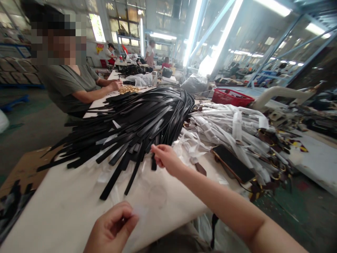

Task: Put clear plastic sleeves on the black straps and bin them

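Two hands show: our right hand (166, 159), at centre frame, pinches the end of one black strap (153, 162) at the near edge of the strap pile (137, 123). Our left hand (112, 228), bottom centre, has fingers curled, pinching a thin clear film (139, 211) above the table (65, 207).

Across the centre of my frame lay a heap of black straps (137, 123), smooth and faintly glossy like leather or its imitation. To the right, wrapped straps (231, 130) sat in thin, crinkled translucent white plastic, with brown leather-like ends and small gold metal rings. A phone (233, 163) at centre right showed a glossy dark glass face. The table (65, 207) was matt, off-white and scuffed. At upper centre, gold metal fittings (127, 89) glinted; a red plastic basket (231, 97) stood at upper right.
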A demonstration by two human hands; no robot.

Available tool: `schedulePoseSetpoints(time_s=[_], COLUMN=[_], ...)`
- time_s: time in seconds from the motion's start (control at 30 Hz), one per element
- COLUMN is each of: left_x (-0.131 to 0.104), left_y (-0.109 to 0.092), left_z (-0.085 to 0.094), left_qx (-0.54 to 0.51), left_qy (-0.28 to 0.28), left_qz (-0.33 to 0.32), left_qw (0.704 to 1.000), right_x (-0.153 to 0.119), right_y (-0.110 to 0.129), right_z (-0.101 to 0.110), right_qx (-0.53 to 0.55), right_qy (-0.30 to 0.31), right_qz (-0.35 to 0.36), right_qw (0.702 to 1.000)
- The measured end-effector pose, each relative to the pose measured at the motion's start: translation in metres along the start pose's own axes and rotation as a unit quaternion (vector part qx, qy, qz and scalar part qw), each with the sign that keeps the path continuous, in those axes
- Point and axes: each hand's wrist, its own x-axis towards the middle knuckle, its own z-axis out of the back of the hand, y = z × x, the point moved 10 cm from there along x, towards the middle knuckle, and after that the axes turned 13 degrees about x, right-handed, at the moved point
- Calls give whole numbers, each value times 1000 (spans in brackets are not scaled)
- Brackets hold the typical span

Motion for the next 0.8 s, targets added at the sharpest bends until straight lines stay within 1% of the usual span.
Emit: schedulePoseSetpoints(time_s=[0.07,0.13,0.2,0.27,0.3,0.33,0.37,0.43,0.47,0.5,0.53,0.6,0.67,0.7,0.73,0.8], left_x=[-2,-2,-2,-1,-2,-2,-3,-4,-5,-6,-8,-10,-13,-14,-15,-19], left_y=[-5,-11,-11,-7,-3,2,7,17,21,24,26,28,24,21,18,12], left_z=[2,3,6,8,9,9,9,8,7,7,7,8,9,9,9,10], left_qx=[-5,-9,-11,-11,-10,-10,-11,-18,-22,-25,-26,-23,-6,3,10,6], left_qy=[-3,-4,-15,-27,-32,-35,-37,-34,-30,-25,-21,-13,-3,6,13,7], left_qz=[-26,-48,-52,-43,-36,-26,-16,1,7,10,13,14,10,3,-6,-19], left_qw=[1000,999,998,999,999,999,999,999,999,999,999,1000,1000,1000,1000,1000], right_x=[39,70,88,87,78,63,43,-8,-36,-67,-96,-118,-120,-120,-120,-121], right_y=[15,26,33,36,34,30,24,8,-2,-13,-18,-10,9,17,22,26], right_z=[19,29,27,14,5,-6,-17,-38,-47,-58,-68,-64,-49,-43,-41,-45], right_qx=[-1,-1,4,13,18,22,25,22,14,-5,-32,-62,-84,-100,-119,-168], right_qy=[-51,-71,-59,-14,20,61,104,197,241,306,377,357,276,246,234,249], right_qz=[-5,-20,-33,-45,-54,-64,-76,-102,-118,-141,-133,-33,91,138,171,210], right_qw=[999,997,998,999,998,996,991,975,963,941,916,931,953,954,950,930])
